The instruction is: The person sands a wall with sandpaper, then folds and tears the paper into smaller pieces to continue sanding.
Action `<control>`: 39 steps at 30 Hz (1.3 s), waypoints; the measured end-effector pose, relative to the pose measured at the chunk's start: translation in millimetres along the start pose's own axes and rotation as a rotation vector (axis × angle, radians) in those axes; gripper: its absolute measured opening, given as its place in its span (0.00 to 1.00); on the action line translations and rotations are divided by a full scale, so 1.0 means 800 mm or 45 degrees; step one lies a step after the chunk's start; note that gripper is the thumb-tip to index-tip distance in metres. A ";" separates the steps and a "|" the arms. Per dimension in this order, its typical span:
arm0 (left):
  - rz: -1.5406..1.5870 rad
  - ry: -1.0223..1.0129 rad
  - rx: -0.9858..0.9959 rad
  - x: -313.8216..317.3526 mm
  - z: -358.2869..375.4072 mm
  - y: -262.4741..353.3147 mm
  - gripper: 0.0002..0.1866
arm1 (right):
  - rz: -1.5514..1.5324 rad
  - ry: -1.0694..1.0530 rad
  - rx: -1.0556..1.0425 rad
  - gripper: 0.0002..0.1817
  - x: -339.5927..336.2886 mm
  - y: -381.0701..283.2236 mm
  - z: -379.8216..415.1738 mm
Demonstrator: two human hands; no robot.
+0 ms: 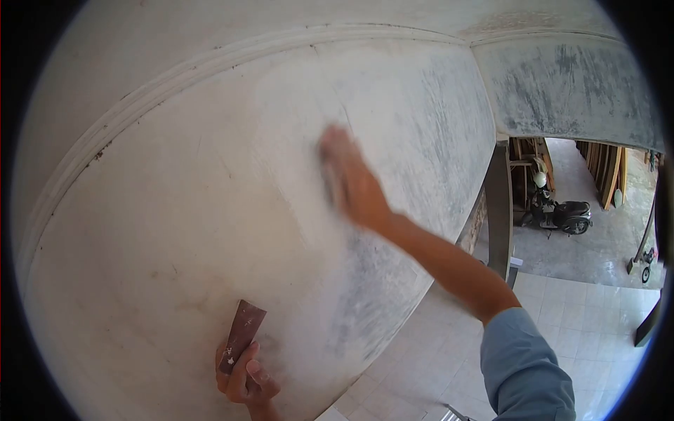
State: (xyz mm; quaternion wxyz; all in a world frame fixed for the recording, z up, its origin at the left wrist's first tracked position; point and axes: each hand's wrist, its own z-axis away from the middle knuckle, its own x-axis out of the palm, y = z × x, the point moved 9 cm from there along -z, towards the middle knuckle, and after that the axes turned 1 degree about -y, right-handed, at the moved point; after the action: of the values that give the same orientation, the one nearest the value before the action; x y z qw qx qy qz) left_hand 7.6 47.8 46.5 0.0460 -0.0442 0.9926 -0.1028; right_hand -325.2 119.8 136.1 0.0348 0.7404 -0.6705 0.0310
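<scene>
My left hand (246, 379), low in the view, is closed around a flat reddish-brown strip (243, 333) that looks like sandpaper, speckled with white. The strip points upward, its upper end free of the fingers. Higher up, my right hand (351, 179) is against the pale wall surface (210, 175) and smeared by motion. A dark edge shows along that hand's left side, but I cannot make out whether it is a thing under the palm or shadow. Around the right hand the wall is whitish, with grey streaks to its right.
A ridged moulding (210, 59) curves along the top of the wall. Below right lies a tiled floor (449, 351) beside a grey post (498, 210). Farther off are a parked motor scooter (562, 214) and leaning wooden boards (604, 168).
</scene>
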 end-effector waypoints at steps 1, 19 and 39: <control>-0.002 0.009 0.014 0.001 -0.002 0.002 0.21 | -0.006 -0.049 -0.052 0.25 -0.004 -0.015 0.005; -0.026 -0.049 -0.012 0.000 0.001 0.001 0.22 | 0.497 0.080 0.385 0.27 -0.024 0.113 -0.026; -0.005 -0.070 0.014 -0.002 0.003 -0.002 0.24 | 0.181 -0.102 0.316 0.32 0.002 0.027 0.016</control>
State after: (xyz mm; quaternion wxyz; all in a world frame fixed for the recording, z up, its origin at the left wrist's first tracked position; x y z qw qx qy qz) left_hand 9.6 46.1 44.3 0.0734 -0.0488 0.9903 -0.1071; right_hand -346.8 115.2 124.0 -0.0861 0.6903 -0.7132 0.0866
